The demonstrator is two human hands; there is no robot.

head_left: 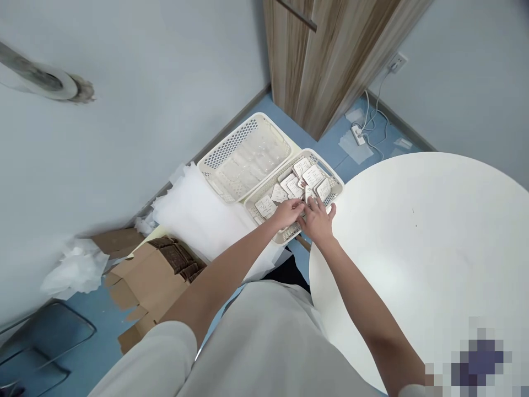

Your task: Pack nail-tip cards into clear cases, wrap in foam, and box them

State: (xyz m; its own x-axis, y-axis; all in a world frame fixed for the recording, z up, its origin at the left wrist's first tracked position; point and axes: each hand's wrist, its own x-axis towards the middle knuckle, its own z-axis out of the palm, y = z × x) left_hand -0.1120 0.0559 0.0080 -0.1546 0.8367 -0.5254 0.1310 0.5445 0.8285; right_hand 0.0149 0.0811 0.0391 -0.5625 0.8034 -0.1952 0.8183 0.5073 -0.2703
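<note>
A white perforated basket holds several white cards with rounded corners and small print, lying in loose overlapping piles. Over its near side, my left hand has thumb and fingers pinched together; what may be between them is too small to make out. Close beside it, my right hand reaches palm down, its fingers spread and the tips over the cards at the basket's near right part. Both hands nearly meet at the fingertips.
A second white basket with clear plastic packets adjoins it. White sheets and a cardboard box of dark brown pieces lie to the left. A round white table stands right, a wood-grain cabinet behind, and a power strip on the floor.
</note>
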